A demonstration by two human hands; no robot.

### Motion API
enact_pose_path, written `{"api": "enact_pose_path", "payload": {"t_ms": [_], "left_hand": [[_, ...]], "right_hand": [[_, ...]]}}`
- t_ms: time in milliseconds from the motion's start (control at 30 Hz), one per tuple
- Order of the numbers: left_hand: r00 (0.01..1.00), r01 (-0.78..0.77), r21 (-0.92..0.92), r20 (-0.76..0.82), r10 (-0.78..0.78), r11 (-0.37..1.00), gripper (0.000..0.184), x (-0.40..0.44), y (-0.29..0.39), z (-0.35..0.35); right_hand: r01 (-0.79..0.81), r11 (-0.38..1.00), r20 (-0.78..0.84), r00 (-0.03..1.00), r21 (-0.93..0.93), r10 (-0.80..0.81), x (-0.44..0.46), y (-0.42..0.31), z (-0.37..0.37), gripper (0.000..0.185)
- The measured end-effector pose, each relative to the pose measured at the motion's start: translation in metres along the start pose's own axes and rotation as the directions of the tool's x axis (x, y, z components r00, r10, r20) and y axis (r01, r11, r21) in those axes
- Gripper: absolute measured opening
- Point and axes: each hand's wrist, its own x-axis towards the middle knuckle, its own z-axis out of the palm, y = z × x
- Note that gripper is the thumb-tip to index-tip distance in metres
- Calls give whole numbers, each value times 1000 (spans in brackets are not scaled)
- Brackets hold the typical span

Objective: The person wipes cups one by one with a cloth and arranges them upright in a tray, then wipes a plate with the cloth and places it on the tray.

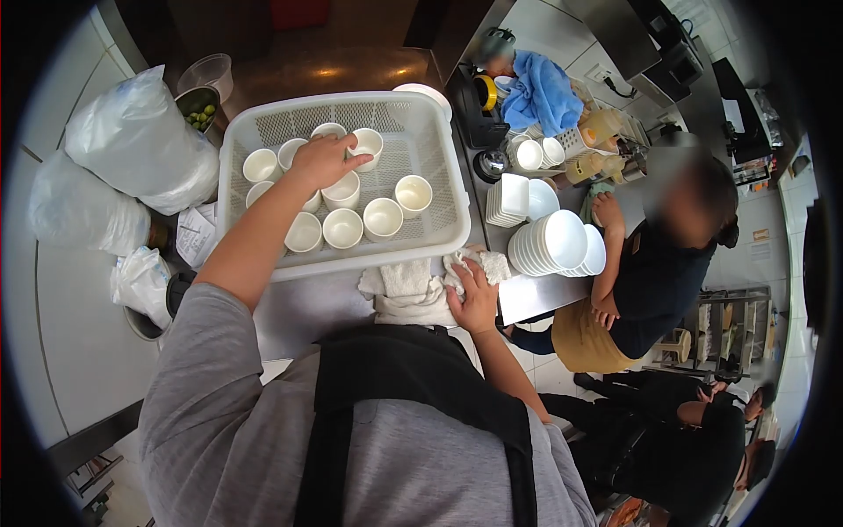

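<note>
In the head view, my left hand [323, 164] reaches into a white perforated plastic basket [250, 116]. Its thumb and index finger close on the near-left side of a small white cup [371, 145]; the other fingers are partly hidden. Several similar cups stand upright around it, such as one cup [342, 228] toward the near side and another cup [413, 194] to the right. My right hand [475, 299] rests with fingers spread on a crumpled off-white cloth [413, 294] at the counter's front edge, just outside the basket.
Stacked white bowls [562, 241] and square dishes [507, 202] stand right of the basket. Behind them lie a blue cloth [540, 92] and more cups. A co-worker [667, 237] stands at the right. Plastic bags [145, 132] and a container of green fruit [202, 114] line the left.
</note>
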Motion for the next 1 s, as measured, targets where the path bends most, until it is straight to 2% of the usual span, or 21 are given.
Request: {"api": "enact_pose_path", "payload": {"t_ms": [200, 267, 300, 333, 400, 433, 533, 700, 767, 900, 1000], "left_hand": [[990, 83, 105, 108, -94, 991, 58, -13, 6, -18], [992, -29, 173, -113, 49, 984, 60, -28, -4, -28], [986, -35, 110, -161, 53, 993, 57, -35, -12, -36], [987, -27, 116, -155, 45, 993, 57, -45, -14, -48], [972, 190, 110, 120, -202, 976, 51, -68, -15, -64], [968, 229, 87, 85, -236, 970, 47, -80, -14, -59], [965, 233, 92, 101, -242, 968, 49, -102, -10, -37], [962, 271, -14, 26, -270, 963, 47, -101, -21, -7], [957, 276, -68, 105, -269, 959, 46, -93, -29, -2], [962, 249, -21, 118, -245, 968, 45, -82, -40, 0], [976, 204, -103, 103, -194, 973, 43, -76, -49, -2]], "right_hand": [[10, 1000, 0, 1000, 18, -10, 0, 1, 1, 42], [4, 1000, -7, 1000, 21, -4, -1, 1, 2, 42], [33, 999, -33, 999, 12, -33, 0, 2, 2, 42], [29, 999, -37, 999, 16, -29, -1, 1, 2, 42], [39, 999, -47, 998, 22, -38, -1, 1, 2, 41], [34, 999, -44, 998, 26, -33, -1, 1, 1, 41], [35, 999, -44, 998, 26, -34, -1, 1, 1, 41], [66, 998, -75, 995, 17, -65, -1, 1, 1, 41], [22, 999, -40, 999, 33, -21, -3, 0, 0, 40], [47, 998, -72, 996, 29, -45, -4, 2, 2, 40], [47, 999, -77, 996, 28, -44, -4, 2, 2, 39]]}}
